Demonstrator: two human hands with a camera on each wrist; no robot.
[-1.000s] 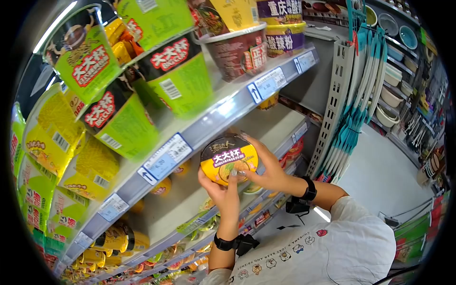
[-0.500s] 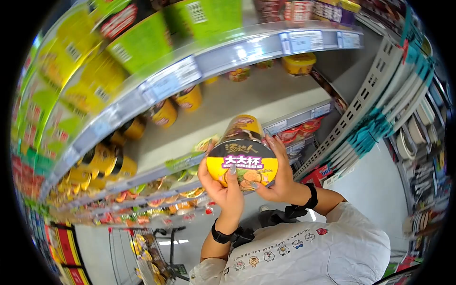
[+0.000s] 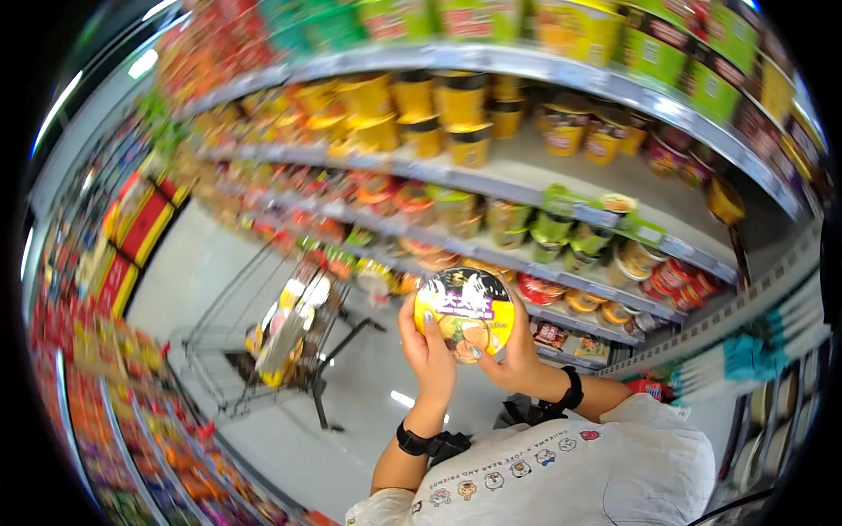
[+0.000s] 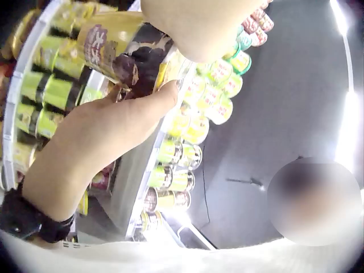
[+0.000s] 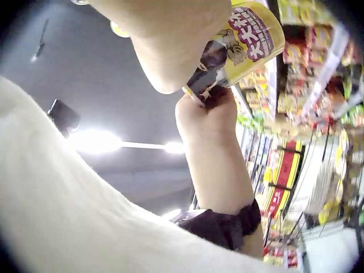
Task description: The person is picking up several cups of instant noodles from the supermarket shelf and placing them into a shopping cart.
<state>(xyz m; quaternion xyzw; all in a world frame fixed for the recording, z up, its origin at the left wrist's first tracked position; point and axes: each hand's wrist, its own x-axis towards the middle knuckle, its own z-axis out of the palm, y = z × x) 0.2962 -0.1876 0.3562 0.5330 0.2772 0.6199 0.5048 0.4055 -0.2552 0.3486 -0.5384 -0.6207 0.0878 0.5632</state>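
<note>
Both hands hold a yellow instant noodle cup (image 3: 465, 329) with a black lid in front of the chest. The left hand (image 3: 428, 355) grips its left side, the thumb lying across the front. Opposite it, the right hand (image 3: 519, 358) has its fingers round the right side and its thumb near the lower edge. In the left wrist view, the side of the noodle cup (image 4: 108, 48) shows between the hands. The right wrist view has the cup (image 5: 256, 42) with its printed label, the near hand covering part of it.
A wire shopping cart (image 3: 206, 373) with goods inside stands on the floor to the left. Ahead, curved shelves (image 3: 517, 186) carry rows of noodle cups and bowls. A perforated metal upright (image 3: 728, 298) with teal-and-white hanging items is at the right.
The view has swung left along the aisle, bringing the cart and more shelves into sight. The cup, above the lower shelves before, is now nearer the cart, still held by both hands.
</note>
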